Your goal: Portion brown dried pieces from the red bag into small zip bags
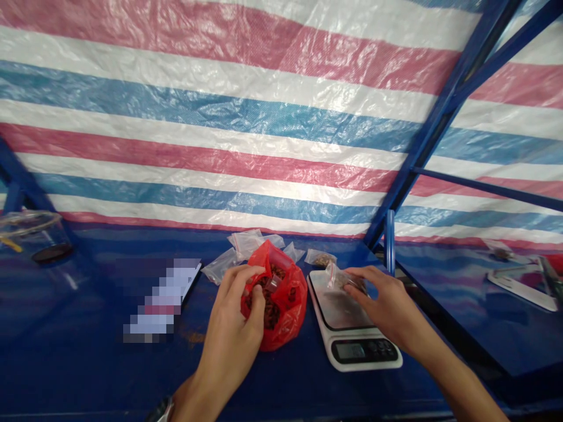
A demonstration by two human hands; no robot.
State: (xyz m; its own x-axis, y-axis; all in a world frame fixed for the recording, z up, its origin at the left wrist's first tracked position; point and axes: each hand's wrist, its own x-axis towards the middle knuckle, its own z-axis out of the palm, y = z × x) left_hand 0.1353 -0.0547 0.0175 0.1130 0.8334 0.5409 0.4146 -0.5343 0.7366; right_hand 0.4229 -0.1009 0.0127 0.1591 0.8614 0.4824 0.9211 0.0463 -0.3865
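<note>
A red plastic bag (288, 310) full of brown dried pieces lies open on the blue table. My left hand (235, 316) reaches into its mouth, fingers curled round a small clear scoop among the pieces. To the right stands a white kitchen scale (352, 334) with a steel platform. My right hand (380, 302) hovers over the scale and pinches a small clear zip bag (336, 275) with some brown pieces inside.
Several small clear zip bags (246, 249) lie behind the red bag, one filled bag (321, 258) beside them. A clear container (35, 234) stands at far left. Blue frame posts (389, 249) rise right of the scale; another scale (523, 284) lies at far right. A striped tarp forms the back wall.
</note>
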